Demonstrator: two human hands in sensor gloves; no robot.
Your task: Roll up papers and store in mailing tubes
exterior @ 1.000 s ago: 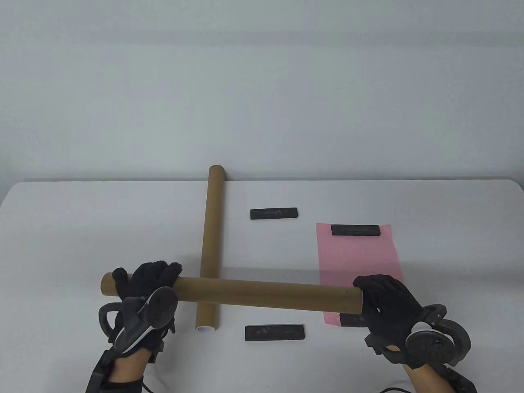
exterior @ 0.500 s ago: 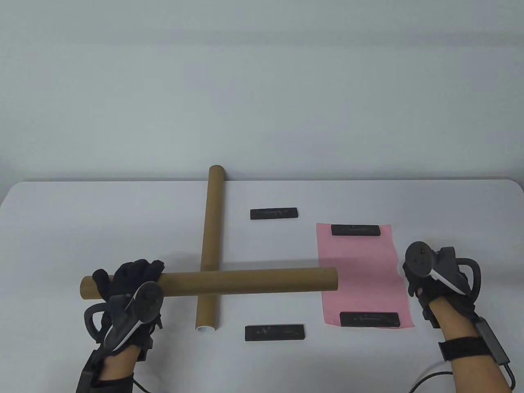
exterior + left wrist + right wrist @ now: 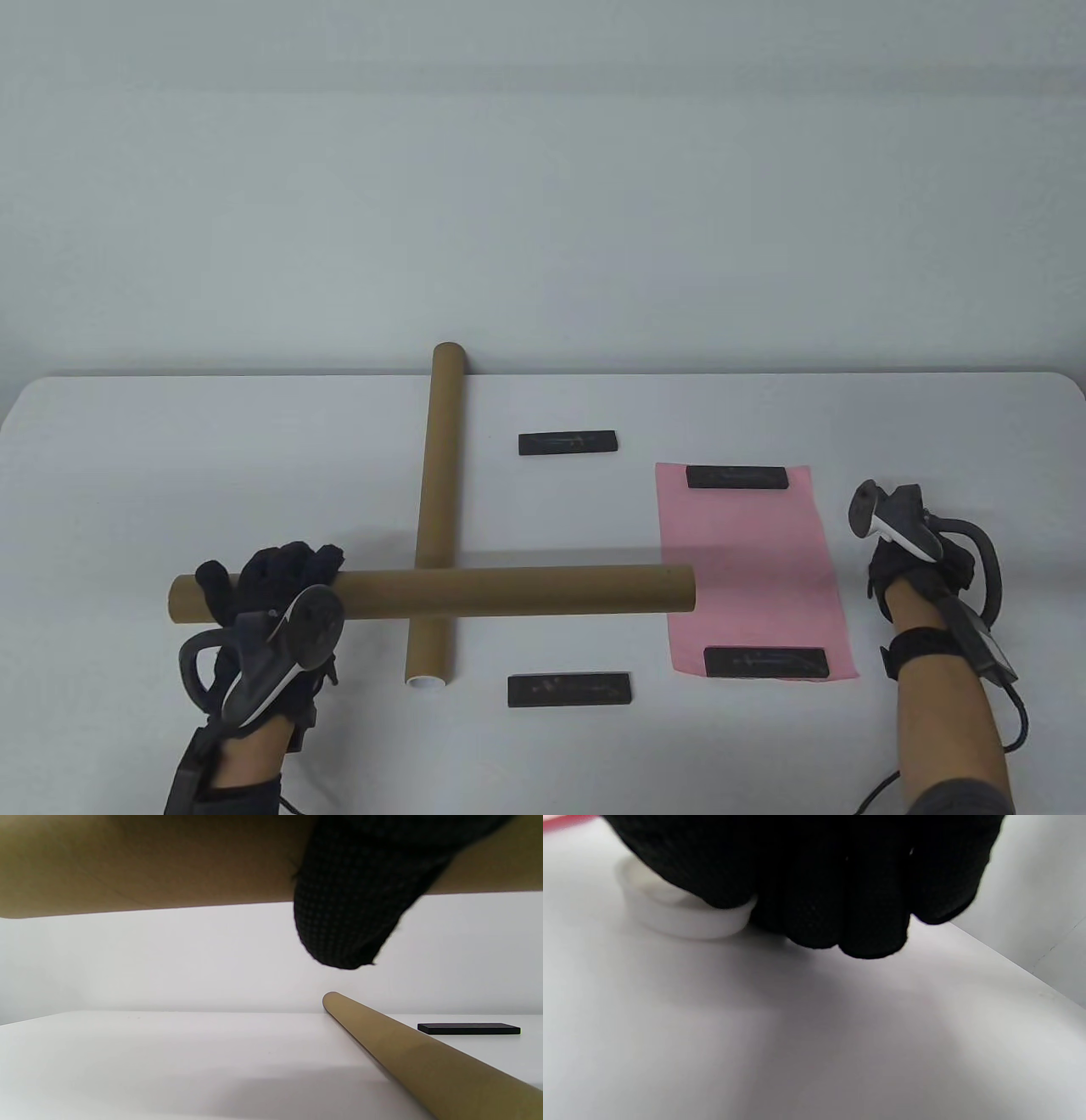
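Two tubes (image 3: 509, 591) (image 3: 437, 509) — four black bars (image 3: 568, 442) — one pink sheet (image 3: 751, 569).

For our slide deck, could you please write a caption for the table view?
Left hand holds a cardboard tube above a second tube; pink paper lies weighted flat.

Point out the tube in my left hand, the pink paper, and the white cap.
held tube (image 3: 526, 592), table view, mid-body.
pink paper (image 3: 747, 560), table view, bare centre.
white cap (image 3: 683, 921), right wrist view, side rim.
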